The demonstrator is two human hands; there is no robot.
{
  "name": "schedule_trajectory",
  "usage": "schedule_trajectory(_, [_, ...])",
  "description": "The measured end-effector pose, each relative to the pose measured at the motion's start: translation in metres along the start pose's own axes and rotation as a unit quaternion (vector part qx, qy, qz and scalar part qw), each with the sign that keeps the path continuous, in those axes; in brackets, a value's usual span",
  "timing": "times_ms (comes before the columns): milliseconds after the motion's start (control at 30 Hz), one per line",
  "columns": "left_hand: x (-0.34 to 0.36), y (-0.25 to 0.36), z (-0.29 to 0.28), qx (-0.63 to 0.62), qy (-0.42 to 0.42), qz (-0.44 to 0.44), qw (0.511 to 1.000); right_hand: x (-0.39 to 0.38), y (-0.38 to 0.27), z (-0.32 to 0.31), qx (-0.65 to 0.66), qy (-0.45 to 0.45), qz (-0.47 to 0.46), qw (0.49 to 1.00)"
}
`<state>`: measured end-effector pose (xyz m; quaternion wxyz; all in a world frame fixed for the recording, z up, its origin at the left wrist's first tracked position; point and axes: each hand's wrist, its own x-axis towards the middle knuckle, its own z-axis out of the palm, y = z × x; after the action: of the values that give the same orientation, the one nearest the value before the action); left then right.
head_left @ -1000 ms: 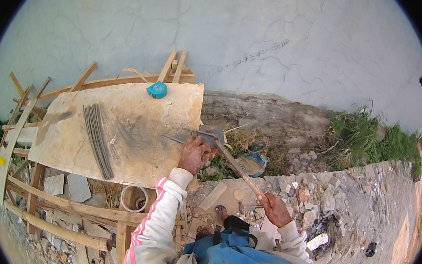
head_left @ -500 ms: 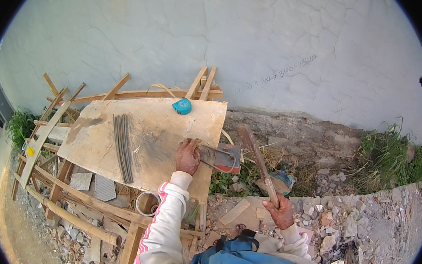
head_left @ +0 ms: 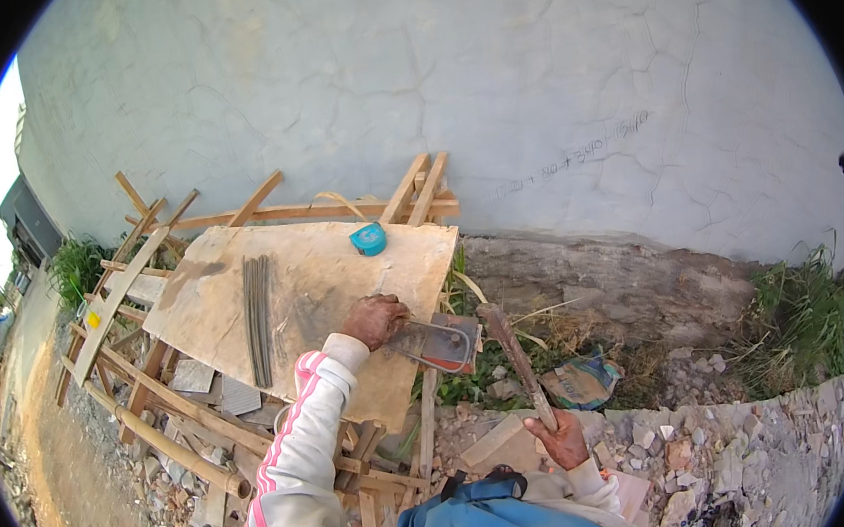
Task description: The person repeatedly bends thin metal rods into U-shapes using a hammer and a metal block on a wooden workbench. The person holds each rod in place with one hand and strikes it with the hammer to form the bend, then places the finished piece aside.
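My left hand [head_left: 375,320] grips a bent thin metal rod [head_left: 429,365] at the right end of a pale board [head_left: 317,273]. The rod forms a loop over a dark plate with red sides [head_left: 446,334]. My right hand [head_left: 556,439] holds a long rusty bar [head_left: 510,351] upright-slanted, apart from the plate. To the left on the board lies a bundle of straight rods [head_left: 258,318]. A teal tape measure [head_left: 368,239] sits near the back edge.
Timber poles [head_left: 160,427] frame the board above rubble [head_left: 675,462]. Behind stands a cracked grey wall [head_left: 576,69] with weeds [head_left: 798,321] at its foot. A crumpled sack [head_left: 581,378] lies below the wall. A dirt path [head_left: 49,417] runs along the left.
The long bar has lifted away from the plate and swung upright. My left hand has shifted left with the bent rod, now seen as a loop. The view has turned toward the path.
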<state>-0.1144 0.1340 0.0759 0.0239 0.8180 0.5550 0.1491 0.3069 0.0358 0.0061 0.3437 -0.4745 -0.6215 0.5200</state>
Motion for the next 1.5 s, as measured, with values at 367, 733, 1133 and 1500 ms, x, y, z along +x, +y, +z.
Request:
schedule_trajectory(367, [-0.035,0.066,-0.047,-0.092,0.149,-0.199,0.964,0.041,-0.007,-0.015,0.038,0.003,-0.087,0.996])
schedule_trajectory(733, [-0.022,0.186,0.024,-0.498,0.528,-0.273,0.632,0.103,-0.065,0.064,0.215,-0.181,-0.112,0.953])
schedule_trajectory(1133, [-0.026,0.225,0.075,-0.556,0.544,-0.319,0.542,0.111,-0.068,0.041,0.305,-0.266,-0.034,0.914])
schedule_trajectory(1500, [-0.02,0.245,0.082,-0.698,0.383,-0.284,0.534,0.15,-0.044,0.027,0.196,-0.245,-0.037,0.949])
